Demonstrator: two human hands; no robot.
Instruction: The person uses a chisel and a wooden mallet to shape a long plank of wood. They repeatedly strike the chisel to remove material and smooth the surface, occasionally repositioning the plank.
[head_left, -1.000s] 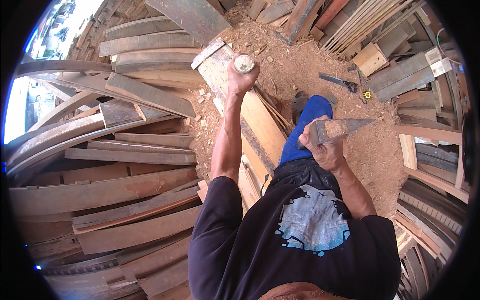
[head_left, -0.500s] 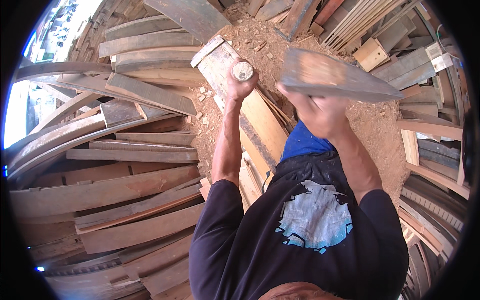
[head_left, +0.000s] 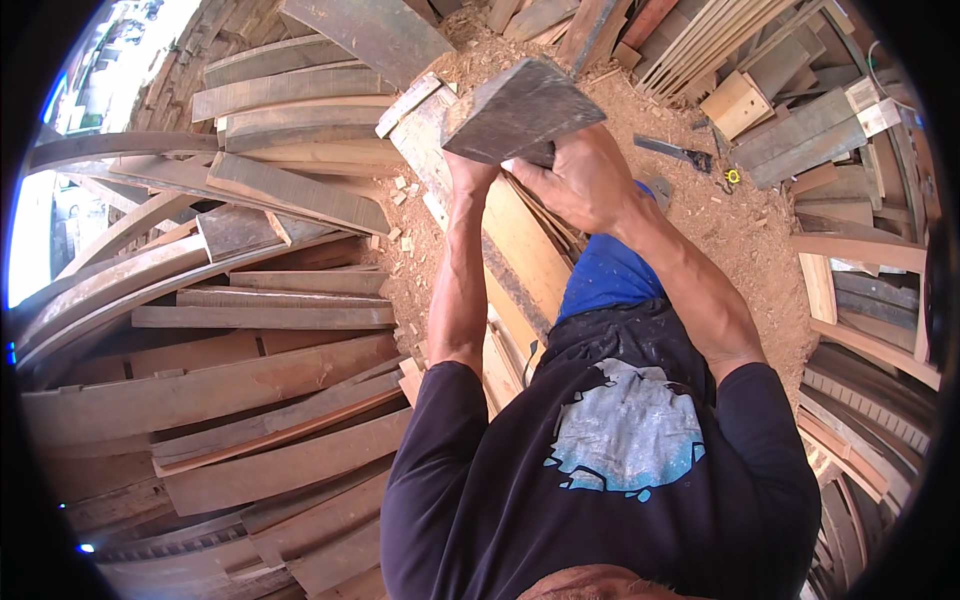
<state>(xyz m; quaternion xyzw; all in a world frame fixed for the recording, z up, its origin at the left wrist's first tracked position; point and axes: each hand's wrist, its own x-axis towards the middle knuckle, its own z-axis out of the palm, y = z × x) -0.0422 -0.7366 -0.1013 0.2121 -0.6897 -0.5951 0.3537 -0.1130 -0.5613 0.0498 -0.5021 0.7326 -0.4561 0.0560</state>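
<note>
A wooden mallet point(head_left: 525, 112) with a thick, dark, blocky head is in my right hand point(head_left: 592, 182), whose fingers close round its handle. The mallet head covers the top of my left hand point(head_left: 470, 174). My left fist stays wrapped round an upright chisel, whose round handle end is hidden now behind the mallet; its blade does not show either. Below both hands lies a pale wooden board point(head_left: 420, 128), scuffed and whitish, with a raised strip across its far end. Longer planks point(head_left: 528, 245) run under my hands toward my body.
Wood shavings point(head_left: 740, 240) cover the ground. A handsaw point(head_left: 668, 150) and a yellow tape measure point(head_left: 732, 178) lie to the right. Stacked boards point(head_left: 270, 315) crowd the left side; more timber point(head_left: 860, 245) stands on the right. A wide plank point(head_left: 370, 38) slants at the far side.
My right hand has swung the mallet leftward, from the right side to over my left fist. The chisel's handle end is now covered, while the handsaw and tape measure have come into sight.
</note>
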